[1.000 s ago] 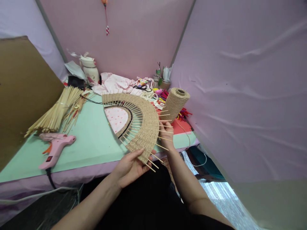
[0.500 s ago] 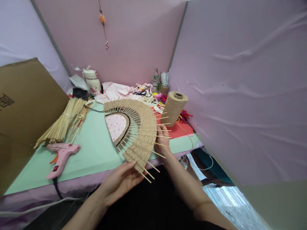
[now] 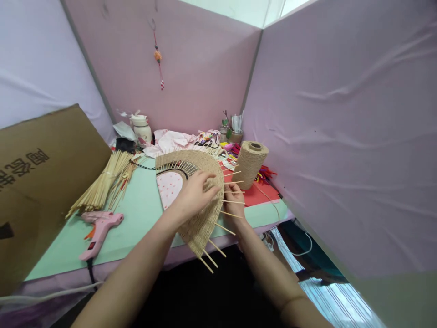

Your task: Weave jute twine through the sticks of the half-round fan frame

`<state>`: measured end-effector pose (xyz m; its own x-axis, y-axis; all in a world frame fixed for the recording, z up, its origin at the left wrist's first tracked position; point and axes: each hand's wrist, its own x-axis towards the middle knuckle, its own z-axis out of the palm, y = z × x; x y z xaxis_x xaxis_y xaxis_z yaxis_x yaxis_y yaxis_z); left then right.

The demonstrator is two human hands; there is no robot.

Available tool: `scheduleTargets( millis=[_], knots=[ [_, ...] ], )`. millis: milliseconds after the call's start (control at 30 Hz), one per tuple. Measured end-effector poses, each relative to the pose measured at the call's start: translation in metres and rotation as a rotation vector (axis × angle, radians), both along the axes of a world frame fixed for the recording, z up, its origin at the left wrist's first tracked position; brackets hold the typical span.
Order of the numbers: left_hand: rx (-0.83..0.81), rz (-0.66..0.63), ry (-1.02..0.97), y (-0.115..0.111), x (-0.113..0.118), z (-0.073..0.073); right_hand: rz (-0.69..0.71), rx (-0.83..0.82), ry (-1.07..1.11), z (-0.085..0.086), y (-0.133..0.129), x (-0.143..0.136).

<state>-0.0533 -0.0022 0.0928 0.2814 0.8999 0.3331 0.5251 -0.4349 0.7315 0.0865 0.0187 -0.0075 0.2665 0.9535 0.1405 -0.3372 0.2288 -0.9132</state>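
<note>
A half-round woven fan of tan cord on thin sticks is held over the table, its stick ends poking out past the outer rim. Its inner part is a white patch with pink dots, edged in black. My left hand lies over the front of the weave, fingers apart and reaching toward the right rim. At that rim my right hand grips the fan's edge between the sticks, fingers partly behind it. Right behind this hand stands a spool of twine.
A pink glue gun and a bundle of sticks lie on the green table top. A cardboard box stands at the left. Cloth, a white bottle and red paper are farther back.
My left hand has left the fan's lower corner and moved up across its front. My right hand still holds the right rim. The view has tilted up a little.
</note>
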Motion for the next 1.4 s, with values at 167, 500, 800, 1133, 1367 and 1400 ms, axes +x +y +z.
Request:
scheduleTargets(
  millis=[167, 500, 800, 1133, 1367, 1400],
  knots=[
    [0.193, 0.009, -0.003, 0.025, 0.017, -0.022, 0.029, 0.124, -0.118, 0.016, 0.004, 0.000],
    [0.406, 0.049, -0.163, -0.015, -0.017, -0.023, 0.253, 0.545, -0.853, 0.079, -0.002, 0.008],
    [0.628, 0.204, -0.336, -0.031, -0.031, -0.038, 0.303, 0.660, -1.091, 0.114, -0.018, -0.020],
    [0.618, 0.243, -0.410, -0.034, -0.038, -0.026, 0.530, 0.232, -0.655, 0.142, -0.026, -0.049],
    [0.621, 0.258, -0.466, -0.032, -0.039, -0.024, 0.739, 0.039, -0.508, 0.166, -0.030, -0.046],
    [0.614, 0.265, -0.485, -0.031, -0.039, -0.024, 0.745, 0.039, -0.532, 0.169, -0.032, -0.045]
  ],
)
